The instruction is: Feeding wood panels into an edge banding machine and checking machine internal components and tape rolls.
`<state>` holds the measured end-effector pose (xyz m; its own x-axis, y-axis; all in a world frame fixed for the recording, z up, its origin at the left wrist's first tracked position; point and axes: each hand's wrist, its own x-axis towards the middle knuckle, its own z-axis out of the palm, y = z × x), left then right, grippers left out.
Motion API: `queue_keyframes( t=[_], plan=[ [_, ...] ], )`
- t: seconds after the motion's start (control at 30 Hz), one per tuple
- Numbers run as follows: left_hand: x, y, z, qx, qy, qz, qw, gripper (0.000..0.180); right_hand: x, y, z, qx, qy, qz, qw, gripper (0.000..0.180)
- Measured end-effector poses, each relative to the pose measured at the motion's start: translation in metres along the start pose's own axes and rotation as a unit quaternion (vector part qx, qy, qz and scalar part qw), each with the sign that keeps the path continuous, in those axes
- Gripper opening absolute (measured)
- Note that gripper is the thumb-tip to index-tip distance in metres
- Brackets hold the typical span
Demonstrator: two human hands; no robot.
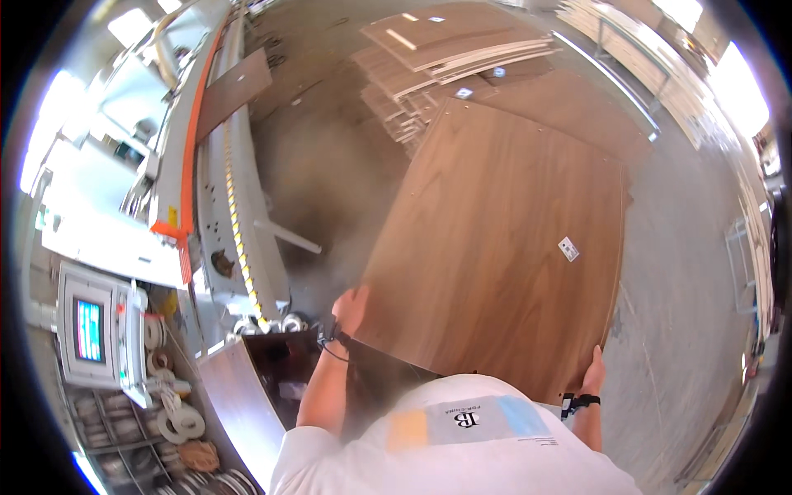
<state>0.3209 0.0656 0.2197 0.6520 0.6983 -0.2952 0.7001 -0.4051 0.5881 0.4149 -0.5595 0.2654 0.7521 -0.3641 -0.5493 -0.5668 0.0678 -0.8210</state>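
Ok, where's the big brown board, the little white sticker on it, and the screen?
Big brown board [495,247], head view, middle of its face.
Little white sticker [568,248], head view, its centre.
Screen [88,330], head view, the lit glass.

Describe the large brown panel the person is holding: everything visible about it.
The large panel is a flat rectangular board with a walnut-like brown wood-grain face, smooth and apparently laminated. A small white sticker sits toward its right side. It is held tilted in front of the person, its near edge at the chest. The left hand grips the near left corner, the right hand the near right corner. Its far end overlaps a stack of similar boards on the floor.
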Motion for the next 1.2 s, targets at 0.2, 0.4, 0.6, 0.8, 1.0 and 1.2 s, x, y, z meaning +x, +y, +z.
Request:
queue_keyframes(
  t=[0.2,0.4,0.6,0.8,1.0,1.2],
  plan=[
    [-0.094,-0.094,-0.057,-0.043,0.041,-0.116,0.992,0.059,-0.005,0.0,0.04,-0.064,-0.041,-0.016,0.997,0.057],
    [-0.202,-0.199,-0.098,-0.317,0.137,-0.219,0.913,0.033,-0.038,-0.009,0.096,-0.143,-0.142,-0.076,0.976,0.056],
    [-0.301,-0.244,-0.158,-0.418,0.2,-0.272,0.843,0.028,-0.072,0.01,0.162,-0.207,-0.228,-0.087,0.947,0.049],
    [-0.356,-0.322,-0.179,-0.389,0.243,-0.315,0.831,0.032,-0.088,0.076,0.228,-0.278,-0.253,-0.129,0.918,0.053],
    [-0.395,-0.347,-0.214,-0.027,0.214,-0.353,0.91,0.044,-0.123,0.15,0.249,-0.415,-0.263,-0.145,0.859,0.064],
    [-0.384,-0.333,-0.204,0.178,0.253,-0.156,0.938,0.064,-0.208,0.13,0.267,-0.285,-0.395,-0.03,0.873,0.065]
  ],
)
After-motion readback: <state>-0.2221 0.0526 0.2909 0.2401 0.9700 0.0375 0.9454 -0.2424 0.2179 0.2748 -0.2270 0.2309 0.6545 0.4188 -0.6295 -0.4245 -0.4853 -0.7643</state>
